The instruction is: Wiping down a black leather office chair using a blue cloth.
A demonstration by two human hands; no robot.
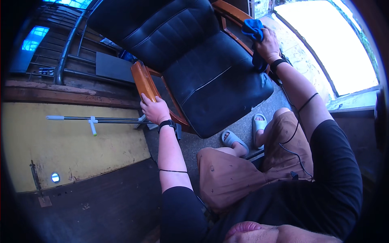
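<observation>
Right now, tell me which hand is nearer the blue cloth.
Right. The right hand grips the blue cloth; the left hand is across the seat, on a wooden armrest.

Harsh white light comes through the window [326,46] at the upper right, its pane burnt out past detail. A cool blue cast tints much of the rest. Toward its front right corner the seat [221,75] carries a pale sheen; the left armrest [143,81] gleams softly. The yellow board [109,152] is moderately lit, the dark board [109,198] below it dim. Black vignetting swallows the view's corners; straight edges bow near the rim.
</observation>
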